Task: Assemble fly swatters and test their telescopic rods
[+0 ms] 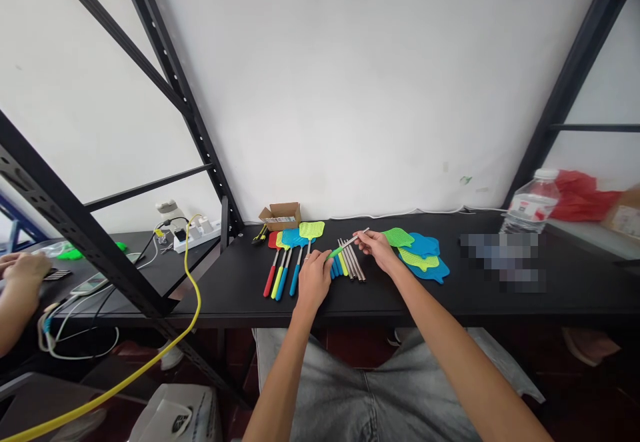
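Observation:
My left hand [315, 277] is closed around the green grip of a fly swatter handle [345, 247]. At the other end, my right hand [377, 250] pinches its thin metal rod, which slants up to the right. Below it lie several loose metal rods [355, 267] beside blue and yellow grips [341, 266]. To the left, several fly swatters [284, 272] with red, yellow and blue grips lie in a row, heads pointing away from me. Loose swatter heads [420, 255] in green, blue and yellow overlap to the right of my right hand.
A small open cardboard box [281, 215] stands at the back of the black table [400, 299]. A plastic water bottle [531, 203] stands on the right. The yellow cable [193, 275] hangs past the shelf post. Another person's hand [24, 270] is at far left.

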`<move>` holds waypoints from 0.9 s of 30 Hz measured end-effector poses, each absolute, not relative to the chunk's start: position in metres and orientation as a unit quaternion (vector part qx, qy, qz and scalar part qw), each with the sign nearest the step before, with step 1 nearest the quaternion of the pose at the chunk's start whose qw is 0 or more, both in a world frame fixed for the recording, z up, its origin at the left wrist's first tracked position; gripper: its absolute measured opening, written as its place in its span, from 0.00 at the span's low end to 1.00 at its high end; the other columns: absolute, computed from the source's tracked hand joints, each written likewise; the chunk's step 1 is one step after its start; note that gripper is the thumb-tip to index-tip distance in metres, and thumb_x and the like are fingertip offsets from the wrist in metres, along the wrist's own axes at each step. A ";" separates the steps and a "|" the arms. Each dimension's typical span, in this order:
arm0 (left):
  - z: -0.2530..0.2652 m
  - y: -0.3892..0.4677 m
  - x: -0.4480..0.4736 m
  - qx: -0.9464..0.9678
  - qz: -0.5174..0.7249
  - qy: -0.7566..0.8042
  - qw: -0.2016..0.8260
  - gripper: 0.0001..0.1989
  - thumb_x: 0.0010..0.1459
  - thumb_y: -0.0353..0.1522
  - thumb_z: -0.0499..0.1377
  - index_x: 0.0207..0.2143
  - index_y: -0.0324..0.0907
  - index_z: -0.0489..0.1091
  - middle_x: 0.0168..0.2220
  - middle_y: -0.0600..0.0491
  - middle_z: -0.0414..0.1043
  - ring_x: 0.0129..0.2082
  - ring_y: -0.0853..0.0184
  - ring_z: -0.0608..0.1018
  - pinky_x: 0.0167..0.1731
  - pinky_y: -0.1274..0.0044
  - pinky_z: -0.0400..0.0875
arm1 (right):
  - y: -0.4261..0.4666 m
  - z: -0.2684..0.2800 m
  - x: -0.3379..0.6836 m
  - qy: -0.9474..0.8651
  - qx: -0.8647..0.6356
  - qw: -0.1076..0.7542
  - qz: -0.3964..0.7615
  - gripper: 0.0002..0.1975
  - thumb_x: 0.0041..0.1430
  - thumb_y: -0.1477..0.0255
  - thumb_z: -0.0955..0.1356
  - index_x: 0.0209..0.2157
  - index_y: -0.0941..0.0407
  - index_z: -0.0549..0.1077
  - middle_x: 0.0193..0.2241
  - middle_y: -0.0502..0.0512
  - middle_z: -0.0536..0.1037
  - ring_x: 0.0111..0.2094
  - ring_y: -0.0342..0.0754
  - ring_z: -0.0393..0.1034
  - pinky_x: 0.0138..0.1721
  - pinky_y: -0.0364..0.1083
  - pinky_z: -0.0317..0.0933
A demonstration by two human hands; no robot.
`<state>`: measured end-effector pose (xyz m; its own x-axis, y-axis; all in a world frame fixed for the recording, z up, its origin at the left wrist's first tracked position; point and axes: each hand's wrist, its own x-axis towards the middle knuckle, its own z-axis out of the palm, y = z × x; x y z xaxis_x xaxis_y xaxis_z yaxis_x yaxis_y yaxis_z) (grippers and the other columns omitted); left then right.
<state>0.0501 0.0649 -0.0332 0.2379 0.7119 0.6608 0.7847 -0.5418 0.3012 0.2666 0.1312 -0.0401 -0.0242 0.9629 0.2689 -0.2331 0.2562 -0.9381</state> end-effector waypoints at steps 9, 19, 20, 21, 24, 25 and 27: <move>-0.034 0.065 0.048 -0.789 -0.371 -0.484 0.067 0.16 0.67 0.35 0.48 0.48 0.43 0.73 0.36 0.49 0.72 0.38 0.63 0.73 0.36 0.74 0.67 | 0.135 -0.043 0.265 -0.530 -0.365 0.588 0.491 0.20 0.48 0.54 0.73 0.26 0.57 0.75 0.20 0.50 0.69 0.21 0.41 0.59 0.22 0.43 0.51; -0.033 0.064 0.047 -0.790 -0.362 -0.490 0.071 0.14 0.65 0.33 0.51 0.47 0.44 0.74 0.35 0.50 0.72 0.36 0.63 0.72 0.33 0.74 0.66 | 0.126 -0.038 0.264 -0.563 -0.375 0.576 0.458 0.22 0.48 0.52 0.72 0.18 0.55 0.67 0.15 0.48 0.65 0.19 0.42 0.56 0.24 0.45 0.52; -0.033 0.064 0.047 -0.790 -0.362 -0.490 0.071 0.14 0.65 0.33 0.51 0.47 0.44 0.74 0.35 0.50 0.72 0.36 0.64 0.72 0.33 0.75 0.66 | 0.125 -0.037 0.264 -0.563 -0.372 0.576 0.461 0.22 0.48 0.53 0.73 0.17 0.55 0.67 0.15 0.47 0.64 0.19 0.41 0.56 0.24 0.45 0.52; -0.032 0.064 0.047 -0.790 -0.361 -0.490 0.070 0.14 0.65 0.33 0.51 0.47 0.44 0.74 0.35 0.50 0.72 0.36 0.64 0.72 0.33 0.75 0.66 | 0.125 -0.037 0.264 -0.562 -0.367 0.577 0.465 0.22 0.48 0.53 0.73 0.18 0.55 0.67 0.15 0.47 0.64 0.19 0.41 0.56 0.24 0.45 0.52; -0.031 0.062 0.047 -0.792 -0.357 -0.491 0.068 0.14 0.65 0.33 0.52 0.47 0.45 0.75 0.35 0.50 0.72 0.36 0.64 0.72 0.34 0.75 0.66 | 0.125 -0.037 0.264 -0.557 -0.357 0.580 0.476 0.20 0.48 0.55 0.73 0.18 0.54 0.67 0.14 0.45 0.62 0.18 0.41 0.54 0.23 0.44 0.50; -0.030 0.062 0.048 -0.792 -0.357 -0.491 0.067 0.14 0.65 0.33 0.52 0.47 0.45 0.75 0.35 0.50 0.72 0.36 0.64 0.72 0.34 0.75 0.66 | 0.125 -0.037 0.264 -0.556 -0.356 0.580 0.477 0.20 0.48 0.55 0.73 0.19 0.54 0.67 0.14 0.45 0.61 0.18 0.41 0.53 0.23 0.44 0.50; -0.029 0.061 0.048 -0.792 -0.356 -0.491 0.066 0.13 0.65 0.32 0.52 0.46 0.45 0.75 0.35 0.50 0.72 0.36 0.64 0.72 0.34 0.75 0.66 | 0.126 -0.038 0.264 -0.559 -0.353 0.580 0.476 0.20 0.48 0.55 0.73 0.18 0.55 0.68 0.13 0.44 0.59 0.18 0.40 0.52 0.23 0.44 0.49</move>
